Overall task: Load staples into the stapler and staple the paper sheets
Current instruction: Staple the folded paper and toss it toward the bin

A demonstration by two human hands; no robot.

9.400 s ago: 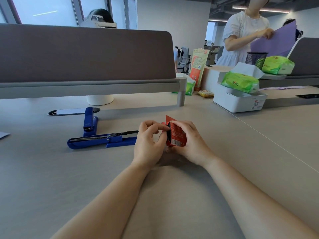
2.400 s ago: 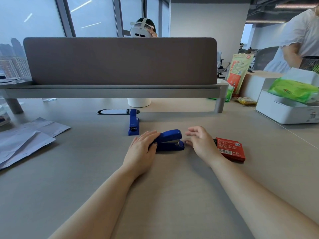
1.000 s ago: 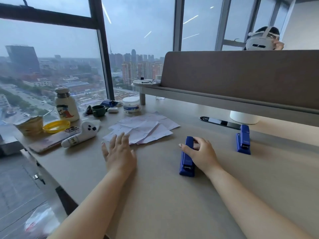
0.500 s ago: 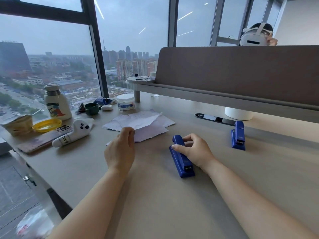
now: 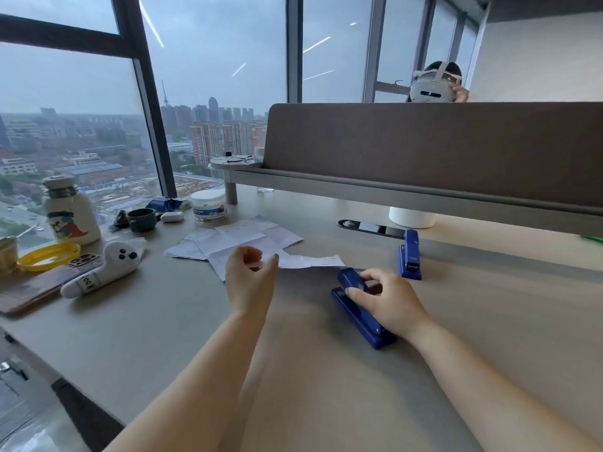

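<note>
A blue stapler [image 5: 360, 313] lies on the desk with its mouth pointing away, and my right hand [image 5: 388, 300] grips its top arm. My left hand [image 5: 249, 278] pinches a white paper sheet [image 5: 310, 261] and holds it just above the desk; the sheet's right corner reaches the stapler's mouth. More white sheets [image 5: 235, 239] lie spread behind my left hand. A second blue stapler [image 5: 410, 254] lies farther back to the right. The staple box is out of view.
At the left by the window stand a white bottle [image 5: 70, 213], a yellow lid [image 5: 49, 256], a phone [image 5: 42, 282], a white plush seal [image 5: 104, 269], a green cup [image 5: 142, 219] and a white jar [image 5: 208, 203]. A grey divider shelf [image 5: 408, 190] crosses the back.
My left hand has picked a sheet off the pile and drawn it right toward the stapler. My right hand has closed over the stapler and turned its mouth toward the paper.
</note>
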